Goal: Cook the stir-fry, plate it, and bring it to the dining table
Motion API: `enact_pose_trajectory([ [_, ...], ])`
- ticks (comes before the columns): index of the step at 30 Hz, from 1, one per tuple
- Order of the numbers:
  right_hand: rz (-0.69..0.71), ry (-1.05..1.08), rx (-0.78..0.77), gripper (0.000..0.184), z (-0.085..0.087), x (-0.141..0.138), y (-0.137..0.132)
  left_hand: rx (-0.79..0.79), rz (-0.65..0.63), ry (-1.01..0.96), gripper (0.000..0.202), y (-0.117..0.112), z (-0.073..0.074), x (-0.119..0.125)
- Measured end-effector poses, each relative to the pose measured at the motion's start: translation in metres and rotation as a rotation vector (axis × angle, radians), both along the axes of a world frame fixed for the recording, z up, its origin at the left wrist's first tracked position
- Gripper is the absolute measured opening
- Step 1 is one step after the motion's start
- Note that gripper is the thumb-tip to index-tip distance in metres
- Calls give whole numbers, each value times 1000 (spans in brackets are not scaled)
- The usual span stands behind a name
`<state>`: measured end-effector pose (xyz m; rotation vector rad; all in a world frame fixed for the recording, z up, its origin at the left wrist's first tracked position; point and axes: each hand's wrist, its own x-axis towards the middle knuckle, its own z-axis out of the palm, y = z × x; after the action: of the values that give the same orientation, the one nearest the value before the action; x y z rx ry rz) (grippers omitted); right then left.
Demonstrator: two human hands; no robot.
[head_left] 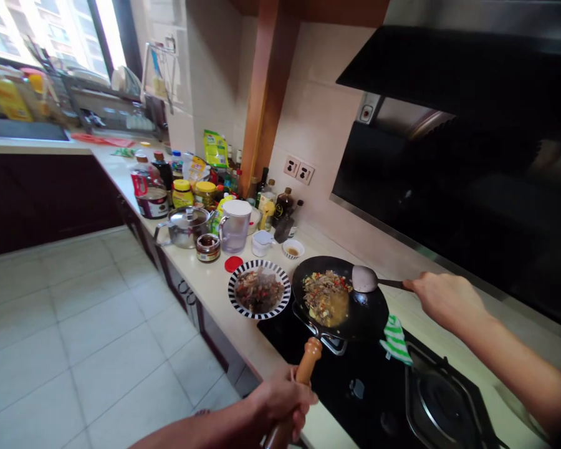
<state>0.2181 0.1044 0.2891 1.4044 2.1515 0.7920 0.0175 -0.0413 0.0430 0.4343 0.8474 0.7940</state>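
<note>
My left hand [284, 395], fingers closed round wooden handle [310, 354], presumably steadying wok [374, 313]; right hand [449, 300] grips spatula [364, 279], blade over wok, contact unclear.

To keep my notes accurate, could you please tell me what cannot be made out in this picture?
In the head view:
Wooden handle: lower end cut off by bottom edge, middle covered by the left hand.
Spatula: handle end hidden in the right hand.
Any flame below the wok: hidden by it.
Small jar: label text too small.
</note>
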Motion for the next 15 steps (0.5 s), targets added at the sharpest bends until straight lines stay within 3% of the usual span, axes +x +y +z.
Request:
enact_pose_trajectory([
  [6, 101, -45, -104, 58, -9, -32, -8, -21, 96, -96, 30, -35, 21, -1],
  [11, 170, -33, -32, 56, 0, -37, -11, -2, 138, -201, 24, -61, 40, -8],
  [15, 190, -82, -7, 59, 4, -58, -23, -50, 152, -291, 30, -77, 49, -17],
])
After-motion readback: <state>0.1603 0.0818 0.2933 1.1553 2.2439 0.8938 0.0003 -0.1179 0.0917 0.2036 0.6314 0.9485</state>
